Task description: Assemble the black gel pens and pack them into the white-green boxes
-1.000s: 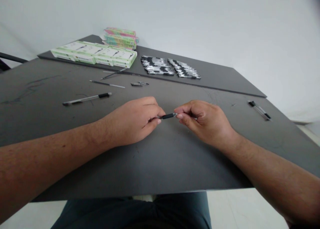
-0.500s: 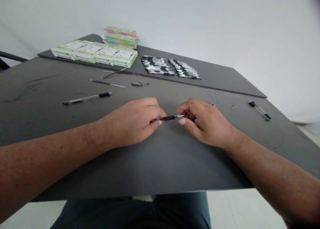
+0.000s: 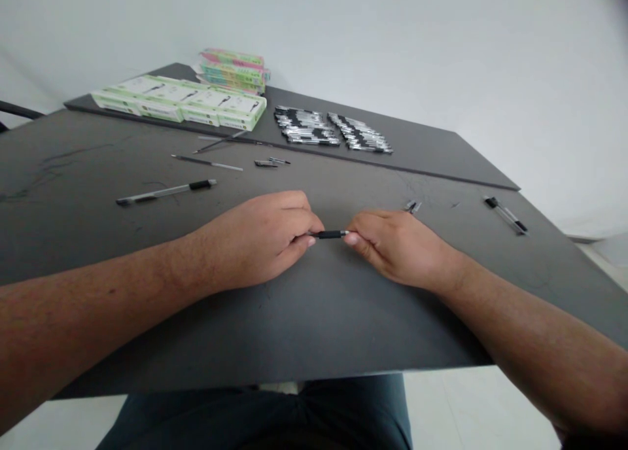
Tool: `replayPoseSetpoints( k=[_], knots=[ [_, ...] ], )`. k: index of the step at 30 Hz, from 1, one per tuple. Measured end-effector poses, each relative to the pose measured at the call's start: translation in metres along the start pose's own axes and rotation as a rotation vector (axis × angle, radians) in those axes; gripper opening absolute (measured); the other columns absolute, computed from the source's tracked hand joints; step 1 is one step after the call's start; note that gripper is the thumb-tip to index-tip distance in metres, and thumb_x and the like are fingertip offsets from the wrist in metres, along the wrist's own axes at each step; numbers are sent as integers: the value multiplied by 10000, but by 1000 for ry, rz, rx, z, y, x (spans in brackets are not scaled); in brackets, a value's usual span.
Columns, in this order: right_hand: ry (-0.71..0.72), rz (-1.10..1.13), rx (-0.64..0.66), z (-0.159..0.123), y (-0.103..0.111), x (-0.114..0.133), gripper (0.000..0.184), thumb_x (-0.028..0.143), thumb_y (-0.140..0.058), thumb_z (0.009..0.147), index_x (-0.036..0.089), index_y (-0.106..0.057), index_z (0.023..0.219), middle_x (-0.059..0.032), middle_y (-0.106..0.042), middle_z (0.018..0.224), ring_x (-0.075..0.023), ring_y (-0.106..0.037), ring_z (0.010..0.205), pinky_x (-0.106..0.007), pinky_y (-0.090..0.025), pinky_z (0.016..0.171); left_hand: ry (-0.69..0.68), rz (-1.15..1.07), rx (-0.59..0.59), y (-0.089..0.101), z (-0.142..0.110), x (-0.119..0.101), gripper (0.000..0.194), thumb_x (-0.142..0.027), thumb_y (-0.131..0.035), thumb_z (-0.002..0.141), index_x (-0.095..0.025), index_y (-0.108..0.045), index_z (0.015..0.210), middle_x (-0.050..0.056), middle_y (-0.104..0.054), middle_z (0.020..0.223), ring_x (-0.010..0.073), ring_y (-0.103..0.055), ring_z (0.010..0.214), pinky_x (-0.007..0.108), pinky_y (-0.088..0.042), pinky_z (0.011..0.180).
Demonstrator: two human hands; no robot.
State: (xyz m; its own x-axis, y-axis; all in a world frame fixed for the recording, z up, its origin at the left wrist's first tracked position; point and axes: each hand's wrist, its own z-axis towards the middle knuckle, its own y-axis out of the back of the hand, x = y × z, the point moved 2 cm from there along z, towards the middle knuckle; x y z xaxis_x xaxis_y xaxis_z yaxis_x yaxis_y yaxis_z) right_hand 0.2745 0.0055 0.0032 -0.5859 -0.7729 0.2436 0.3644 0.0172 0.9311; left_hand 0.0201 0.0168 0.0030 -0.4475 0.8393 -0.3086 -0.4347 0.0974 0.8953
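A black pen (image 3: pixel 330 234) lies level between my two hands, just above the dark grey table (image 3: pixel 294 319). My left hand (image 3: pixel 260 237) is curled shut around its left part, most of which is hidden in my fingers. My right hand (image 3: pixel 397 247) pinches the pen's tip end with thumb and fingers, so only the short black grip section shows between the hands.
A whole pen (image 3: pixel 164 191) lies at the left, with a refill (image 3: pixel 206 163) and small pen parts (image 3: pixel 271 163) behind it. Green boxes (image 3: pixel 181 106), a coloured stack (image 3: pixel 233 67) and rows of pens (image 3: pixel 331 131) sit far back. Another pen (image 3: pixel 505 214) lies right; small parts (image 3: pixel 412 206) lie behind my right hand.
My right hand briefly let go, baring the pen's metal tip, then closed back over that end. The view has tilted slightly.
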Motion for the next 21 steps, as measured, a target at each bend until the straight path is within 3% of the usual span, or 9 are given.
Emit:
replayPoseSetpoints(
  k=[6,11,16,21],
  knots=[
    [13,70,-70,1,4,4,312,421,-496,1193,234,-661,1006,-54,-761,912,-190,-670,782,-322,-484,726,-14,8,1,0,0,0,300,-195,-526,1091,-167,-810,1182,91,-752,1070,236,-700,1009,350,-529,981],
    [-108,170,-27,2,2,7,302,377,-521,1175,241,-651,938,-8,-735,804,-172,-672,725,-306,-458,693,-16,80,1,1,1,-1,299,-206,-529,1100,-167,-821,1156,103,-750,1073,260,-690,1040,370,-520,990],
    [0,60,-120,2,3,9,176,294,-576,1125,226,-663,989,-38,-746,886,-187,-673,789,-317,-457,730,-43,59,7,0,1,-1,304,-182,-530,1091,-143,-818,1180,98,-745,1065,246,-690,1000,361,-515,963],
    [-73,176,-65,3,1,9,237,315,-582,1143,223,-661,940,12,-702,786,-148,-637,698,-284,-433,675,-63,115,9,-3,0,1,301,-195,-527,1115,-161,-826,1132,94,-757,1058,256,-686,1035,366,-506,985]
  ],
)
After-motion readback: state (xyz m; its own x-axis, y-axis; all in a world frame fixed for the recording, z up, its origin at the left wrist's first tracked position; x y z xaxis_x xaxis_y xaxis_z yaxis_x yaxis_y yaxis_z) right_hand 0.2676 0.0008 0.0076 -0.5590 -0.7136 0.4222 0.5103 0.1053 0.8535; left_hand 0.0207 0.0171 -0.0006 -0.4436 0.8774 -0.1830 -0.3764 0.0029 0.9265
